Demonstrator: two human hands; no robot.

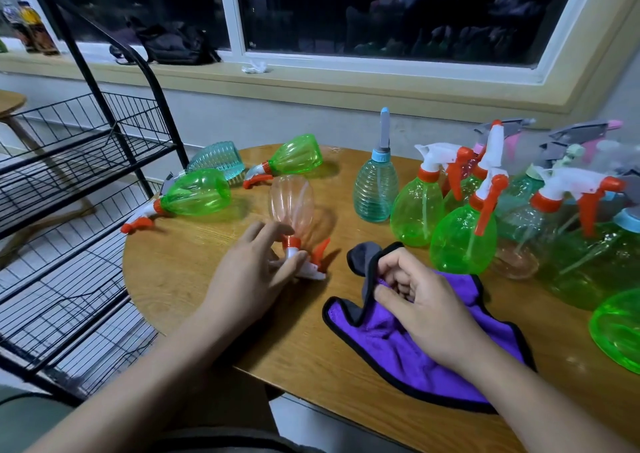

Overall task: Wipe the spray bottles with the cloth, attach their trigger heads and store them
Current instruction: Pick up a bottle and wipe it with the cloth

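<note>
Head: wooden table [187, 265] by window [381, 13]; left hand [252, 276] holds pink bottle [292, 203], right hand [422, 300] grips cloth [391, 345].

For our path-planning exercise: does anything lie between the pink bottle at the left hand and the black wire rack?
Yes: a green bottle lies on its side near the left edge of the table, between the pink bottle and the rack.

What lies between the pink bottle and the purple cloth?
Nothing; in the head view only bare table separates the pink bottle from the purple cloth.
</note>
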